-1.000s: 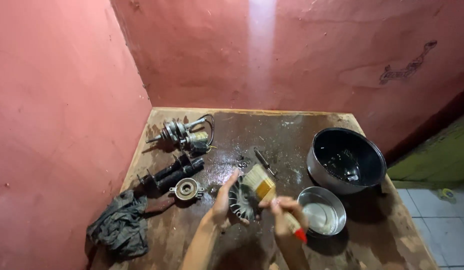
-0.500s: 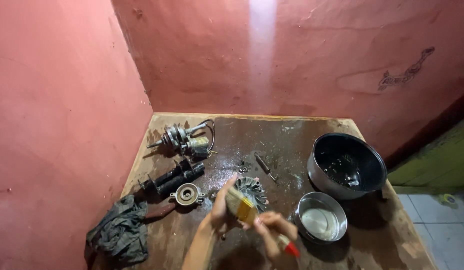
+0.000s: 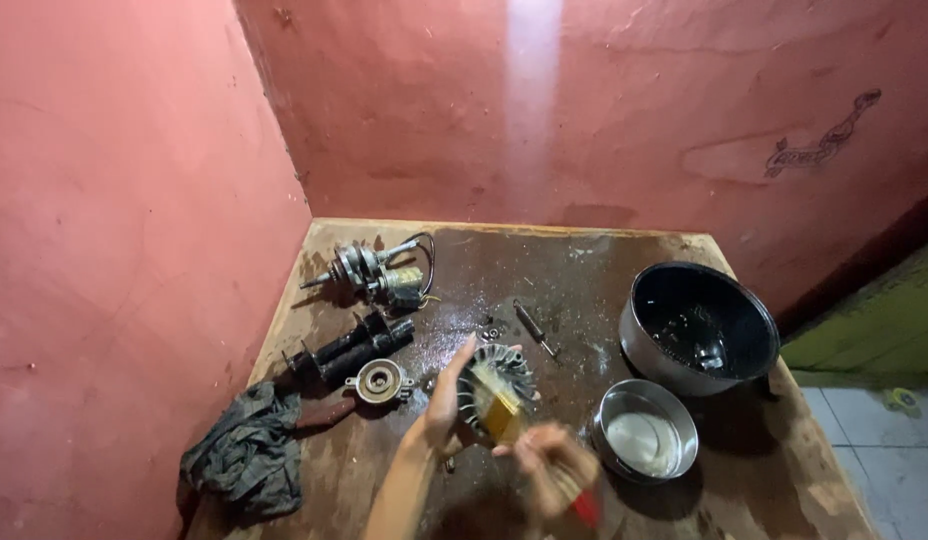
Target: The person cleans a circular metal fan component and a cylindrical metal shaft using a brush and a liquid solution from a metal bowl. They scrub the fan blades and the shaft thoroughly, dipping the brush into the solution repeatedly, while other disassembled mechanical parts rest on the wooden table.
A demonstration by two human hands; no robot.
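Metal and finned, the round fan wheel point(image 3: 492, 385) stands on edge, gripped by the left hand point(image 3: 442, 405). Just right of it, the right hand point(image 3: 550, 468) clutches a paintbrush point(image 3: 504, 412) against the fins. Wet fingers could let the wheel slip; a wide stroke could tip the small steel bowl point(image 3: 645, 432) nearby.

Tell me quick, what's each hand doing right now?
Left hand: closed around the finned metal disc, holding it upright.
Right hand: closed on the paintbrush, bristles against the disc.
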